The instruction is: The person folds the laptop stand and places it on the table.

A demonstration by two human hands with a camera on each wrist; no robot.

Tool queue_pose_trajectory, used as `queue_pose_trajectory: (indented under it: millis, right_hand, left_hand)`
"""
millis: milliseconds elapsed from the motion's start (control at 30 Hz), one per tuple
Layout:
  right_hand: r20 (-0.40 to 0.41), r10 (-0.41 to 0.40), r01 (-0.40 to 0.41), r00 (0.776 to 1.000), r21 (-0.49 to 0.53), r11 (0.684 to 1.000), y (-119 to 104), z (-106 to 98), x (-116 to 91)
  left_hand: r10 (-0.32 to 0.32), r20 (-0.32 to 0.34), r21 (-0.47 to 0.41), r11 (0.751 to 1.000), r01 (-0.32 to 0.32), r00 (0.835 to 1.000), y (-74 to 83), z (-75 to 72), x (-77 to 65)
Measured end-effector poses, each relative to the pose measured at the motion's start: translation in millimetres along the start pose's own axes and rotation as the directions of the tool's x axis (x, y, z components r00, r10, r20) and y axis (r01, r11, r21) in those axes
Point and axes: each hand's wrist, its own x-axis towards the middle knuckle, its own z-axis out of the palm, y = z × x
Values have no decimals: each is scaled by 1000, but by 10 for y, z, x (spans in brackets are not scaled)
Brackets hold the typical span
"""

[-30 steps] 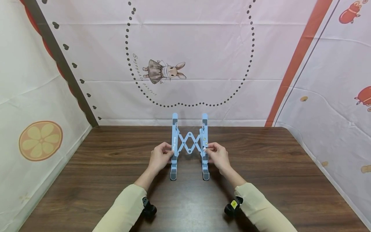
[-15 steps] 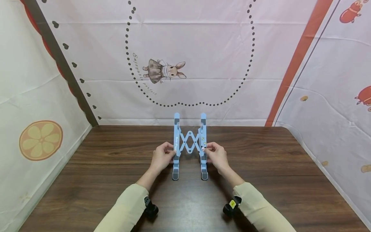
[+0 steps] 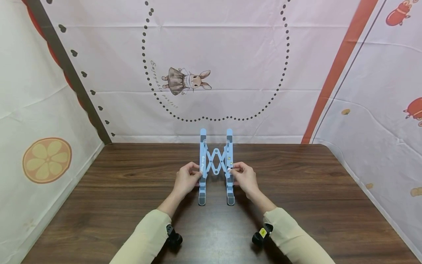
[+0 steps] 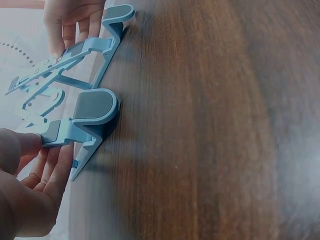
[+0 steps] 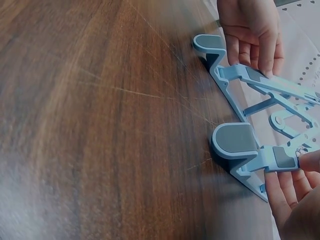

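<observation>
A light blue folding laptop stand (image 3: 202, 157) stands on the table, its two long side rails joined by crossed links. Grey pads cover its front hooks, as the left wrist view (image 4: 95, 104) and right wrist view show. My left hand (image 3: 185, 179) pinches the left rail, thumb on top and fingers beneath. On the other side my right hand (image 3: 245, 179) pinches the right rail (image 5: 270, 157) in the same way, near small printed stickers. Both rails stand upright from the table at a slant, roughly parallel, a short gap apart.
The stand is on a dark brown wooden table (image 3: 132, 205), close to its back edge. A white printed cloth (image 3: 230, 55) hangs behind and along both sides. Black wrist cameras (image 3: 174, 240) sit under both sleeves.
Both hands have moved inward, bringing the two rails closer together. The crossed links between them have narrowed. Both hands have kept their grip.
</observation>
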Motion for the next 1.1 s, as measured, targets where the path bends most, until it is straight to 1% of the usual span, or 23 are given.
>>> queue_pose_trajectory:
  millis: [133, 733, 900, 1100]
  right_hand:
    - [1, 2, -2, 1000, 5, 1000, 3, 16, 5]
    - [7, -1, 1, 1000, 1, 1000, -1, 84, -6]
    - [14, -2, 2, 1000, 10, 1000, -5, 100, -16]
    - [19, -3, 3, 1000, 7, 1000, -7, 121, -25]
  left_hand:
    - [7, 0, -19, 1000, -7, 1000, -8, 18, 4]
    - [-17, 9, -54, 998, 18, 1000, -4, 97, 0]
    - [-25, 14, -48, 999, 25, 1000, 6, 109, -9]
    - [-14, 14, -47, 999, 15, 1000, 6, 118, -12]
